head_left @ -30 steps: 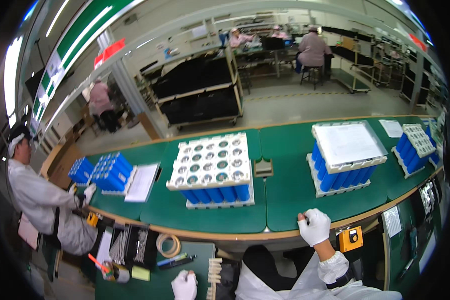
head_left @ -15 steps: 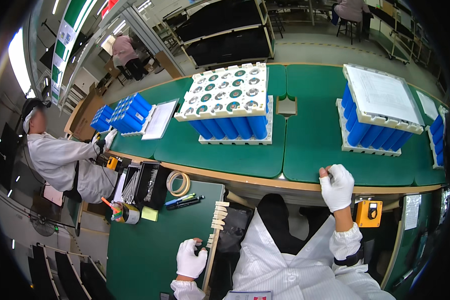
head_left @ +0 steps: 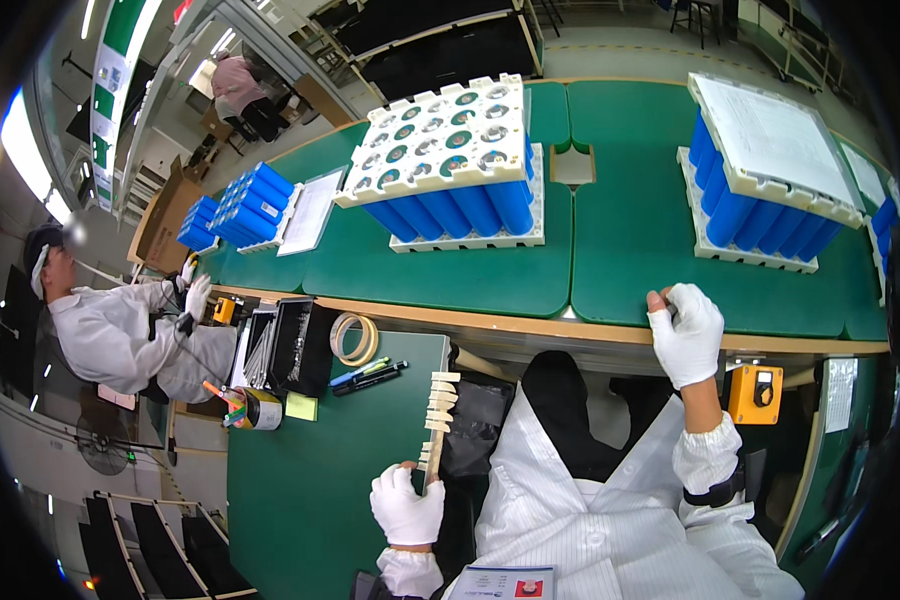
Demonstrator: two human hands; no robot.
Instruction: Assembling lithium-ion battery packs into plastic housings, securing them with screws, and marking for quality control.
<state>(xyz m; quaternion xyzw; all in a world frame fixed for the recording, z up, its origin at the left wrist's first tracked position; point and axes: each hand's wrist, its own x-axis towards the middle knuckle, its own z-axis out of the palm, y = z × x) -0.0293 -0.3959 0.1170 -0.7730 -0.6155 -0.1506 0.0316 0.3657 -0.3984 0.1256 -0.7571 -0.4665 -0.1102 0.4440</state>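
Left hand (head_left: 407, 508) clamped on cream comb strip (head_left: 437, 408), right hand (head_left: 686, 331) (fingers curled) on green table (head_left: 630, 250), orange box (head_left: 755, 393) below.

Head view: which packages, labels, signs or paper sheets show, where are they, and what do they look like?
Cardboard box: far left beyond the table, brown, open.
Paper sheet: on the table beside the small blue cells, white, rectangular.
Covered tray: right of the table, white sheet on top, blue cells beneath.
Sticky note: on the side bench, yellow-green, square.
Badge: bottom edge, white with red patch.
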